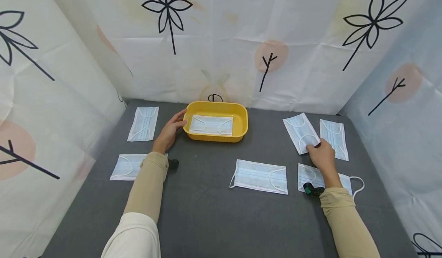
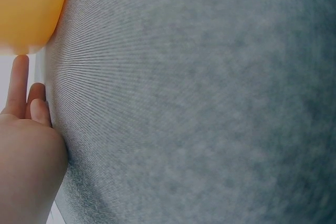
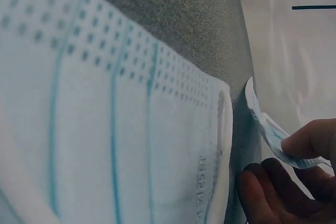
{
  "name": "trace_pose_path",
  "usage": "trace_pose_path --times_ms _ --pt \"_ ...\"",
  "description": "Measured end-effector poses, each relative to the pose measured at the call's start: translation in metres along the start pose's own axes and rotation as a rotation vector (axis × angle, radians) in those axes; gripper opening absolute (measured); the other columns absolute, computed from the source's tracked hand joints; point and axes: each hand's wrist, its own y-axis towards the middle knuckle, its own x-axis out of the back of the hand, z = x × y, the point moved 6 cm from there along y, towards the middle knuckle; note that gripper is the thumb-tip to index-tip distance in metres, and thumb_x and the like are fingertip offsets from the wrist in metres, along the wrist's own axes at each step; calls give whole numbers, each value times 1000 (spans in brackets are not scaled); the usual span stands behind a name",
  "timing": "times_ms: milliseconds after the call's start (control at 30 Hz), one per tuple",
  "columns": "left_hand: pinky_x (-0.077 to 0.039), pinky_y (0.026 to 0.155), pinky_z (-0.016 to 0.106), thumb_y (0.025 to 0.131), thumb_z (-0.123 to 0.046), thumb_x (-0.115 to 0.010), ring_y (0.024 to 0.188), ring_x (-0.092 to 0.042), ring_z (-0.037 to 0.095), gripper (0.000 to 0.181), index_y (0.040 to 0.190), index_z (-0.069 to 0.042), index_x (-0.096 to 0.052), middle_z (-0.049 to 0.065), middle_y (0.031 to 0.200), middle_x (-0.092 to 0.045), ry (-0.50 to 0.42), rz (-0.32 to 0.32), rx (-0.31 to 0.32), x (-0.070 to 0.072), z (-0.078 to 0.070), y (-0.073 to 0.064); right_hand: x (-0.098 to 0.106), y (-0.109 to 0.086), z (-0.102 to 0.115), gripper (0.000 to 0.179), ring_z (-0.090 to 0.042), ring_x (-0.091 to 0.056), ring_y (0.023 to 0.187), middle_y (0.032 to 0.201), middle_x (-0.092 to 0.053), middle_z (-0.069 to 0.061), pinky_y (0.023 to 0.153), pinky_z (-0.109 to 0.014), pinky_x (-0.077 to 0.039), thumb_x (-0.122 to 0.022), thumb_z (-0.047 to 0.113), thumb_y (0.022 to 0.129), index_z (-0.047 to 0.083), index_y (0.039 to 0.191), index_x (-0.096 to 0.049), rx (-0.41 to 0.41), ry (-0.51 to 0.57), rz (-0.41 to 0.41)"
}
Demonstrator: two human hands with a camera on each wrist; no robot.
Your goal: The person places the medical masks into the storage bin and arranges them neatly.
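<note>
At the back of the table stands a yellow tray (image 1: pixel 241 125) with a face mask (image 1: pixel 215 127) lying flat inside it. My left hand (image 1: pixel 167 133) is at the tray's left end, fingers fairly straight and touching its side. In the left wrist view, one extended finger (image 2: pixel 19 85) meets the yellow wall. On the right, my right hand (image 1: pixel 322 155) pinches a lower corner of a light-blue face mask (image 1: pixel 299 129) between thumb and fingers. The right wrist view shows this pinched mask (image 3: pixel 273 137) bent and raised beside the thumb.
Other masks lie on the grey table (image 1: pixel 203 212): one far left (image 1: pixel 143 124), one partly under my left forearm (image 1: pixel 126 167), one front centre (image 1: pixel 260 176), one far right (image 1: pixel 334 137), and one under my right wrist (image 1: pixel 307 175). Patterned white curtains (image 1: pixel 224 58) enclose the table.
</note>
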Motion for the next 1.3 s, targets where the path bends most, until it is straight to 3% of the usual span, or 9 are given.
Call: trace_pose_path --times_ms 100,200,333,433,533,667,933,1100,1300 --pt "-5 131 49 105 -17 -53 156 -20 30 60 161 -23 -32 12 168 -26 0 4 -5 1 1 1 3 -1 -2 29 -39 -59 90 104 -67 -32 66 -32 -39 -52 12 91 -10 107 -60 -61 73 -44" --pt "-6 131 50 106 -16 -52 156 -20 31 60 162 -23 -31 14 167 -27 3 11 -6 1 2 1 5 -1 -4 33 -26 -59 86 116 -66 -31 63 -21 -42 -48 9 92 -10 117 -58 -111 163 -72" --pt "-4 131 51 106 -16 -52 157 -19 31 60 162 -24 -31 15 167 -27 3 12 0 0 2 1 5 -1 -2 39 0 -54 78 127 -63 -30 59 -9 -47 -44 3 94 -11 129 -52 -139 352 -59" --pt "-3 131 51 106 -16 -53 157 -18 30 60 162 -23 -31 14 168 -27 2 12 4 0 2 1 4 0 -2 44 6 -52 82 128 -60 -23 63 -8 -51 -42 0 94 -10 137 -47 -180 495 -32" --pt "-3 131 51 106 -17 -53 158 -18 30 61 162 -23 -31 14 168 -28 2 14 4 -1 2 1 4 2 -1 50 -8 -59 103 136 -54 -22 65 -6 -51 -40 -3 96 -7 145 -42 -234 594 -9" --pt "-3 131 51 105 -16 -53 157 -18 30 61 162 -23 -31 15 167 -28 3 11 3 -1 3 1 5 5 1 54 -25 -52 129 148 -46 -22 67 -4 -51 -39 -1 100 -3 153 -35 -277 645 12" --pt "-5 131 50 105 -17 -54 156 -20 30 60 161 -25 -32 15 166 -29 2 7 6 0 6 3 17 7 12 53 -26 -49 136 137 -51 -7 88 -27 -58 -40 -4 100 1 153 -36 -281 846 -8" --pt "-7 131 51 105 -17 -54 156 -20 31 61 161 -26 -33 14 167 -28 -1 -2 15 0 5 1 24 5 29 57 -32 -43 143 155 -38 -20 87 -25 -58 -39 -3 102 4 158 -30 -234 911 34" --pt "-6 131 50 105 -20 -55 156 -21 30 60 161 -27 -34 13 166 -29 0 -2 12 2 4 2 31 1 45 56 -21 -55 124 139 -49 -14 77 -20 -61 -42 -5 101 0 156 -31 -190 950 58"
